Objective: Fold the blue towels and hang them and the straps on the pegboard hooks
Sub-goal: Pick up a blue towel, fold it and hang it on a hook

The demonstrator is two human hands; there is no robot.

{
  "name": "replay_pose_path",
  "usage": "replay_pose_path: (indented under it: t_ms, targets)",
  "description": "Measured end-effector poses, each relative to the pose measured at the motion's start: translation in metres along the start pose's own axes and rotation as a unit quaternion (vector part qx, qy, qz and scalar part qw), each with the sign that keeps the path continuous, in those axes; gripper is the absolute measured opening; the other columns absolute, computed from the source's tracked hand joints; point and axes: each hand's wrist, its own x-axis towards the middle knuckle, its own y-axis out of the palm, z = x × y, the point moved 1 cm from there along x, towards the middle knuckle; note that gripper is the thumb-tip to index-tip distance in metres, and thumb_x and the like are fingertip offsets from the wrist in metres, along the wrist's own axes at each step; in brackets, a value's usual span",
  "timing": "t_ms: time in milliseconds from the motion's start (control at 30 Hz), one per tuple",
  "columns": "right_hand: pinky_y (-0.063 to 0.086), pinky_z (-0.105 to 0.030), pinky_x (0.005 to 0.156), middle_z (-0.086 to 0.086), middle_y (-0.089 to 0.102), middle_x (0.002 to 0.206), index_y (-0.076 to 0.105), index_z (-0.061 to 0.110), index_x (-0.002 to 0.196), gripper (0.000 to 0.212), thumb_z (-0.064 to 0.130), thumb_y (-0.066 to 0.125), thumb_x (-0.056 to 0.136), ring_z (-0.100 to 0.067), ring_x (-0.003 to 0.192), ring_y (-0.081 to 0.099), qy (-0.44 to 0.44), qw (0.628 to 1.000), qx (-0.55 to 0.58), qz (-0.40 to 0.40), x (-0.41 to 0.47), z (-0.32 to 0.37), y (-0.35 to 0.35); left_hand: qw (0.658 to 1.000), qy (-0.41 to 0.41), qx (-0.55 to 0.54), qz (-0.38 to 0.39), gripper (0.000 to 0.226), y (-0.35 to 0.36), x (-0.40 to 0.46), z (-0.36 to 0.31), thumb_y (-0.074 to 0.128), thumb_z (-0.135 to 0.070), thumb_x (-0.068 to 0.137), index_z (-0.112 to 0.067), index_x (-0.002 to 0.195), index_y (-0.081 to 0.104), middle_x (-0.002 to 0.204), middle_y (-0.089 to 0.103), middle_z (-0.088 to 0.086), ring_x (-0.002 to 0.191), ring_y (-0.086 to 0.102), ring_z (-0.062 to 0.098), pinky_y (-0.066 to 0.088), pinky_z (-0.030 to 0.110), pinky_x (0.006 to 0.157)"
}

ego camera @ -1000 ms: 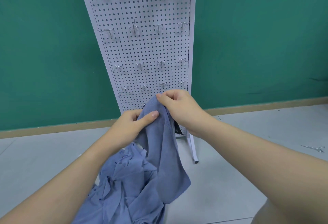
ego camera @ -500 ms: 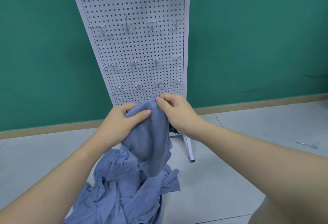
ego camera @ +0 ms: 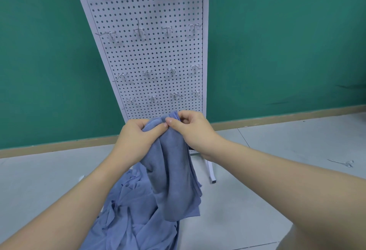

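Both hands up in front of the pegboard point(ego camera: 150, 55), low section. Left hand point(ego camera: 136, 141) grips the top of a blue towel point(ego camera: 174, 170), thumb on the front face, fingers curled behind the cloth. Right hand point(ego camera: 193, 129) pinches the same top edge just beside the left thumb; the two thumbs are nearly touching. A short bit of hemmed edge sticks up above the right fingers.

Towel hangs down from both hands in a loose doubled fold, lower end dangling above a heap of blue cloth point(ego camera: 126, 220) on the floor point(ego camera: 267, 200). Can't tell whether the hanging end touches the heap. Can't tell towels from straps in that heap either.

Pegboard is white, perforated, standing upright against a green wall point(ego camera: 277, 42). Rows of metal hooks point(ego camera: 167, 30) across it, all visible ones bare except something dark blue cut off at the top edge. One white foot of the stand point(ego camera: 211, 172) shows on the floor just right of the towel. A small metal item point(ego camera: 341, 163) lies on the floor well off to the right, too small to identify.
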Motion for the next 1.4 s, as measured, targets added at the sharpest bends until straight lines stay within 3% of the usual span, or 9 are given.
replay_pose_path:
  t_ms: [200,300,400,533,700,900,1033,1200,1400]
  targets:
    - [0.054,-0.054,0.083,-0.033,0.068,0.100,0.066,-0.002,0.099,0.054,0.049,0.071,0.081,-0.023,0.082,0.059,-0.016,0.997,0.047,-0.059,0.012,0.011,-0.020,0.997,0.069,0.036,0.025,0.029,-0.009,0.000,0.000,0.076,-0.031,0.092,-0.006,0.082,0.067,0.073,0.064,0.015,0.059,0.050,0.014,0.040,0.030,0.059]
    - [0.042,-0.042,0.077,-0.015,0.061,0.085,0.065,0.001,0.097,0.064,0.059,0.071,0.072,-0.021,0.081,0.051,-0.019,0.995,0.059,-0.075,0.016,0.013,-0.037,0.996,0.076,0.042,0.029,0.020,-0.011,-0.002,0.002,0.073,-0.025,0.094,-0.010,0.082,0.068,0.052,0.052,-0.006,0.048,0.043,0.009,0.036,0.024,0.050]
    - [0.036,-0.040,0.076,-0.006,0.053,0.089,0.060,-0.004,0.099,0.071,0.061,0.072,0.074,-0.021,0.082,0.046,-0.004,0.994,0.075,-0.084,0.015,0.016,-0.050,0.996,0.082,0.023,0.021,0.016,-0.012,-0.001,0.004,0.070,-0.023,0.096,-0.011,0.086,0.070,0.052,0.047,-0.005,0.051,0.041,0.012,0.036,0.029,0.056]
    - [0.044,-0.033,0.075,-0.008,0.063,0.090,0.064,-0.010,0.108,0.048,0.038,0.066,0.100,-0.019,0.081,0.056,0.014,0.992,0.094,-0.082,0.011,0.019,-0.061,0.994,0.106,-0.007,-0.001,0.013,-0.014,-0.002,0.000,0.068,-0.026,0.098,-0.018,0.088,0.072,0.066,0.059,-0.002,0.063,0.051,0.015,0.049,0.040,0.067]
    - [0.044,-0.037,0.083,-0.009,0.069,0.096,0.068,-0.007,0.105,0.042,0.034,0.066,0.101,-0.021,0.087,0.059,0.008,0.992,0.111,-0.063,0.013,0.017,-0.061,0.991,0.054,-0.123,-0.018,0.014,-0.012,0.000,-0.005,0.063,-0.016,0.102,-0.011,0.097,0.050,0.088,0.070,0.015,0.074,0.061,0.022,0.057,0.043,0.070]
    - [0.049,-0.032,0.085,-0.008,0.072,0.099,0.069,-0.007,0.109,0.041,0.033,0.064,0.102,-0.016,0.086,0.063,-0.003,0.993,0.099,-0.066,0.014,0.015,-0.064,0.987,0.144,-0.067,0.011,0.039,-0.012,-0.004,-0.008,0.058,-0.007,0.102,-0.040,0.123,0.061,0.100,0.072,-0.004,0.059,0.057,0.017,0.058,0.035,0.059]
    - [0.052,-0.026,0.079,-0.003,0.075,0.096,0.073,-0.003,0.109,0.036,0.031,0.063,0.103,-0.013,0.083,0.066,0.004,0.994,0.093,-0.062,0.014,0.014,-0.066,0.989,0.146,-0.008,0.012,0.036,-0.011,-0.003,-0.009,0.055,-0.007,0.104,-0.038,0.111,0.072,0.078,0.067,-0.019,0.051,0.060,0.018,0.061,0.045,0.061]
    - [0.046,-0.028,0.075,-0.006,0.065,0.090,0.067,-0.008,0.106,0.042,0.033,0.066,0.101,-0.016,0.081,0.058,0.002,0.995,0.073,-0.074,0.015,0.013,-0.067,0.994,0.092,0.015,0.049,0.013,-0.012,-0.002,-0.003,0.065,-0.018,0.099,-0.016,0.088,0.070,0.069,0.068,0.004,0.066,0.067,0.034,0.060,0.050,0.066]
    - [0.028,-0.031,0.067,-0.006,0.038,0.071,0.054,0.002,0.073,0.042,0.031,0.065,0.101,-0.019,0.069,0.034,-0.061,0.994,-0.030,-0.091,0.013,0.014,-0.064,0.984,0.083,0.151,0.048,0.050,-0.007,-0.004,-0.001,0.065,-0.047,0.095,-0.003,0.074,0.053,0.073,0.064,0.020,0.075,0.066,0.036,0.048,0.040,0.064]
